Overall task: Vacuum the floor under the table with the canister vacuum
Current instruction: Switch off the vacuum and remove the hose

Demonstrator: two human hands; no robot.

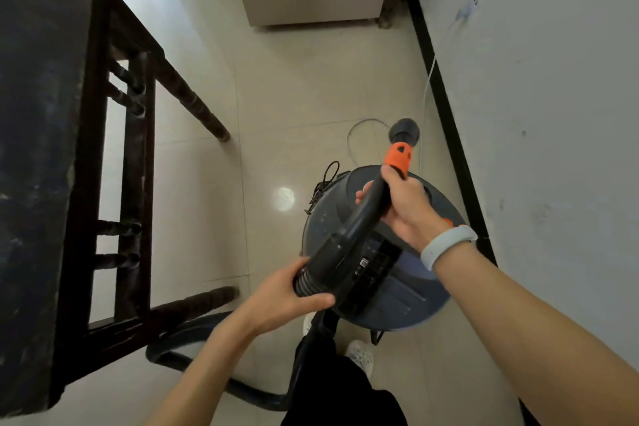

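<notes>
Both hands grip the black vacuum handle (349, 228): left hand (294, 297) curls around its ribbed hose end, right hand (404, 207) wraps just below the orange collar (397, 157), above the canister vacuum (397, 290).

No readable text anywhere. The canister vacuum (380, 252) has a small white label (363, 263) on its dark top panel, print too small and blurred to make out. Orange collar (397, 157) on the wand shows dark cut-out marks only, no letters. No brand or numbers legible.
</notes>
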